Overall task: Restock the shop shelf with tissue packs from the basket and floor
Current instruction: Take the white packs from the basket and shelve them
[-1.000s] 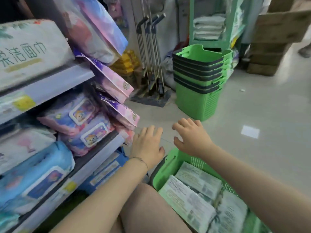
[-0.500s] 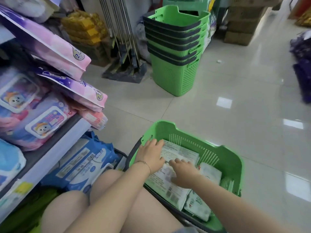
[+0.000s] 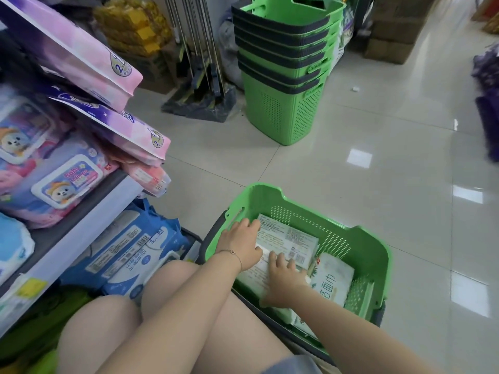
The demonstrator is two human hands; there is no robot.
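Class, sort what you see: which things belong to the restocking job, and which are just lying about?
Job: basket, tissue packs, shelf, left hand, right hand.
Lying about: stacked baskets, mops, cardboard boxes.

**Colours and patterns seen**

The basket (image 3: 361,247) is coloured bright green, and a grid of small holes is seen in its walls. The tissue packs (image 3: 286,236) in it are printed white with green text. At the grey shelf (image 3: 89,228) edge, pink-and-purple packs (image 3: 129,130) with stars are seen.
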